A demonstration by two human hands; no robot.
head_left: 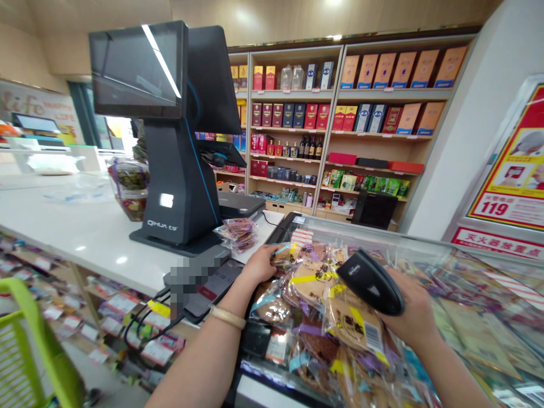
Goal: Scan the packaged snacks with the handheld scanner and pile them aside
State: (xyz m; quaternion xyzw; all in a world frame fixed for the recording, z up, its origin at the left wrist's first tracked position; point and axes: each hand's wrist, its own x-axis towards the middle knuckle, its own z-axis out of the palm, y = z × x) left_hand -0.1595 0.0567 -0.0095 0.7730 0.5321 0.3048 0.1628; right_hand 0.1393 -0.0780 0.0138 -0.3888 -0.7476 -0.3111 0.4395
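Note:
My right hand is wrapped around a black handheld barcode scanner, whose head points left over a heap of clear packets. These packets hold round, flat brown biscuits with yellow, purple and blue label strips; one biscuit packet shows a barcode beneath the scanner. At the heap's far left edge, my left hand has its fingers closed on another biscuit packet, with the fingertips partly hidden. A small stack of similar packets lies apart on the white counter, beyond my left hand.
A dark two-screen cash register stands on the white counter. Cables and a phone-like dark device lie at its edge. A green basket is at lower left. A glass-topped case of packets extends right. Shelves of boxes line the back.

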